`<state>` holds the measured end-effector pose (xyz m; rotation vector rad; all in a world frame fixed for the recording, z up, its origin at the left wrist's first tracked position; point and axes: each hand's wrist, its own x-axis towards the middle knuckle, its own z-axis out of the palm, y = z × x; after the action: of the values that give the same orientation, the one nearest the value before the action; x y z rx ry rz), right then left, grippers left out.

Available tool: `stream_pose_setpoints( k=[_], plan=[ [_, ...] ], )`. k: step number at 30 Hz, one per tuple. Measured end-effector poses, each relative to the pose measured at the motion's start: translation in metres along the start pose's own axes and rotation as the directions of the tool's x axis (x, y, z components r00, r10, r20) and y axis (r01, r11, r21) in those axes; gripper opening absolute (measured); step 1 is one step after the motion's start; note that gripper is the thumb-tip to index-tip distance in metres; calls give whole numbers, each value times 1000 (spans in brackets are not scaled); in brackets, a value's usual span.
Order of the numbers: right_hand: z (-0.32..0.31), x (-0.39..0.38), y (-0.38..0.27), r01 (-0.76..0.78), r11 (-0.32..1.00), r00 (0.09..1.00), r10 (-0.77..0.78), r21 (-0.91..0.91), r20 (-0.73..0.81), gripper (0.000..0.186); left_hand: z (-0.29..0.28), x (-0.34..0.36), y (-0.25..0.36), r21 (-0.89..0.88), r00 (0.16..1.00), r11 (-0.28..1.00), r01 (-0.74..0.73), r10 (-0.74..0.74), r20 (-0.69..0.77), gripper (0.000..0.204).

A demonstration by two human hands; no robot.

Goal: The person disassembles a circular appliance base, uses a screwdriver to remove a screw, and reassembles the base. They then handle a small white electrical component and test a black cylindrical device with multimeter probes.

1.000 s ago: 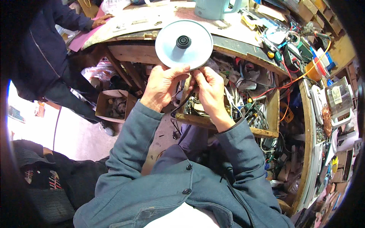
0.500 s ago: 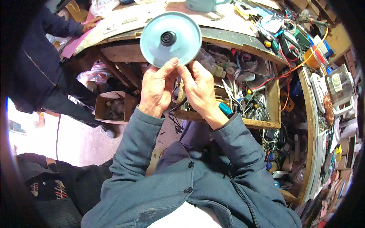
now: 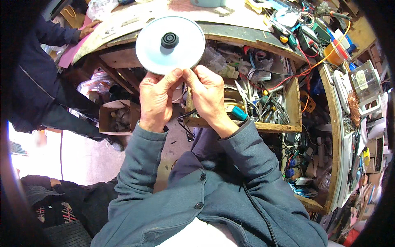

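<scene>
A round, pale blue kettle base (image 3: 185,52) with a raised black connector (image 3: 169,40) at its centre is held up in front of me, its top face toward me. My left hand (image 3: 157,99) pinches its near rim with thumb on top and fingers underneath. Right beside it, my right hand (image 3: 207,95) grips the same rim, the two thumbs nearly touching. The fingers beneath the disc are partly hidden. At the top edge, a pale blue vessel (image 3: 208,3) stands on the workbench, mostly cut off.
An open wooden drawer (image 3: 263,126) full of pliers and screwdrivers sits just beyond my right hand. Cables, probes and small tools crowd the bench (image 3: 242,35) at right. Another person (image 3: 37,78) stands at left, a hand on the bench. A cardboard box (image 3: 116,117) is below.
Both hands have shifted a little left with the kettle base, whose face now looks brighter. The view has moved slightly too. My grip is unchanged.
</scene>
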<state>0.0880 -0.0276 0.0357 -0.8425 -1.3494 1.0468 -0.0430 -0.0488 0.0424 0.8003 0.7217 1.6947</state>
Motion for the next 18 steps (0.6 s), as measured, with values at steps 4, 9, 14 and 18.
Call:
stream_pose_setpoints(
  k=[4,9,14,18],
  plan=[
    [-2,-3,2,-84,985,996,84,153,10,21,-3,0,-4,43,1000,999,-5,5,-13,34],
    [-8,-4,-4,-142,967,988,125,210,94,17,2,-5,-3,26,999,1000,-12,14,-53,40],
    [-15,2,-6,-266,948,943,218,177,251,23,-6,2,-6,117,997,993,-1,10,-76,35],
    [-19,19,11,-221,974,928,194,53,319,13,4,15,14,142,983,973,180,-185,20,31]
  ],
)
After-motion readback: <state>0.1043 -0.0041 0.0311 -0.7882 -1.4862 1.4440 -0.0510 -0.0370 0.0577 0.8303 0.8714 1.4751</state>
